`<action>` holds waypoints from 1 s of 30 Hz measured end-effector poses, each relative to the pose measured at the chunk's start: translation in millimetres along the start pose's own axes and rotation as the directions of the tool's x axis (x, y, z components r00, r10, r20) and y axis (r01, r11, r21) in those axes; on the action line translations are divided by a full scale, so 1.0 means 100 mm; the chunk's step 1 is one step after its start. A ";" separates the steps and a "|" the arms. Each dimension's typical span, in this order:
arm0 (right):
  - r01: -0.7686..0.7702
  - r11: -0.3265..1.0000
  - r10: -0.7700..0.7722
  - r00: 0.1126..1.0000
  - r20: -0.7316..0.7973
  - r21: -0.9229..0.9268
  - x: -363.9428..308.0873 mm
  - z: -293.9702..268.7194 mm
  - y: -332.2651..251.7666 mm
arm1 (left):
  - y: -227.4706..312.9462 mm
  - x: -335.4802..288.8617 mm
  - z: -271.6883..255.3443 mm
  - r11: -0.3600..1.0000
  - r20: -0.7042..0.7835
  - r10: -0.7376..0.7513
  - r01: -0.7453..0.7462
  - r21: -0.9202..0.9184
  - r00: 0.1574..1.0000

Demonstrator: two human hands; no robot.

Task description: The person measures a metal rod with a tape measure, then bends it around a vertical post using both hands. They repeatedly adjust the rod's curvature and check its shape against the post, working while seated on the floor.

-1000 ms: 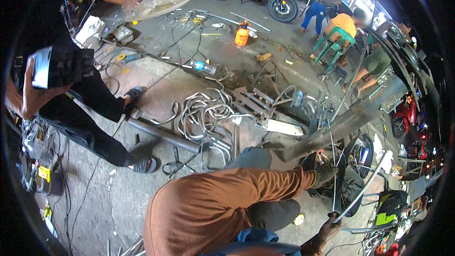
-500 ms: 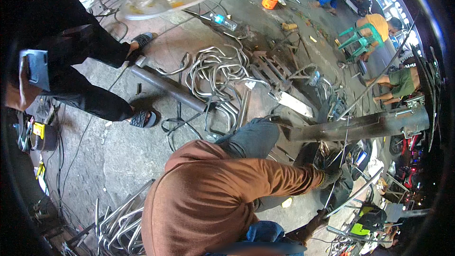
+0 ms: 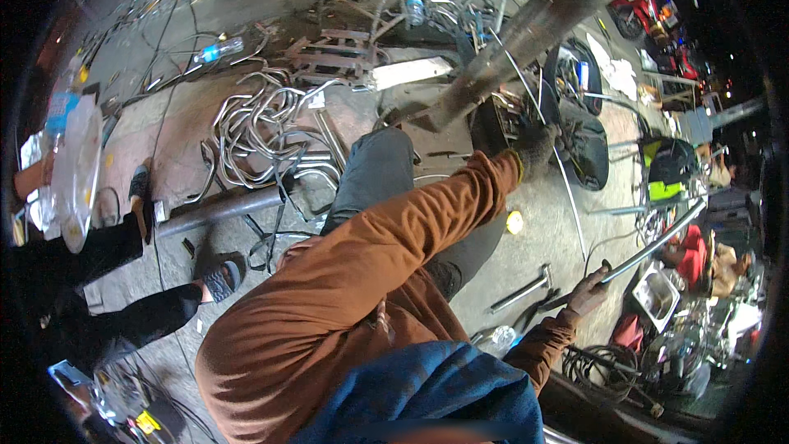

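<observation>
Tubework, both arms stretched out.
My right hand is wrapped round a thin steel tube to steady it. My gloved left hand braces by the big steel post, can't tell its grip.

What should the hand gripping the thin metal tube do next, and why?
Probably draw the thin metal tube a little toward the body. The right hand is closed on its near end only, and the rest runs away over clutter, so control looks weak. The gloved left hand is stretched out beside the large grey beam; its grip is unclear.
</observation>
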State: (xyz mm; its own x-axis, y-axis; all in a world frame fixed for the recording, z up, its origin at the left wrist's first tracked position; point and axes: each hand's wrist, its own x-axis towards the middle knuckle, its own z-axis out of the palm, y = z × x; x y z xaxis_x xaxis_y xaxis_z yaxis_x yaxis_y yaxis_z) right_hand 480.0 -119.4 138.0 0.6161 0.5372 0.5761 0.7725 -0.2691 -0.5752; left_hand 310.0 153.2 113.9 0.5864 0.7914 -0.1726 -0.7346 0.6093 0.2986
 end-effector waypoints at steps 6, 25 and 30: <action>0.035 0.995 -0.035 0.999 0.004 0.096 -0.37 -0.09 0.59 | 0.07 -0.09 0.03 0.997 -0.055 -0.057 0.060 0.051 0.997; -0.035 0.728 0.091 0.995 0.046 -0.684 -1.12 -0.85 1.59 | 0.17 -0.12 -0.17 0.995 0.176 -0.097 0.090 0.046 0.980; -0.179 0.741 0.308 0.947 0.090 -0.648 -1.18 -1.05 1.50 | 0.19 -0.21 -0.02 0.984 0.014 -0.023 0.020 0.176 1.000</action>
State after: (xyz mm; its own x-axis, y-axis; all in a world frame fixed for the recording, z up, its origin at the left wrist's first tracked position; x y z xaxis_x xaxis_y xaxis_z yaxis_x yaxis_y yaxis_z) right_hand 539.4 -306.9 44.8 0.8073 0.4980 0.3165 0.5615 -0.8132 -0.1528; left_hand 282.8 148.2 121.0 0.6079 0.7763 -0.1667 -0.6508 0.6074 0.4556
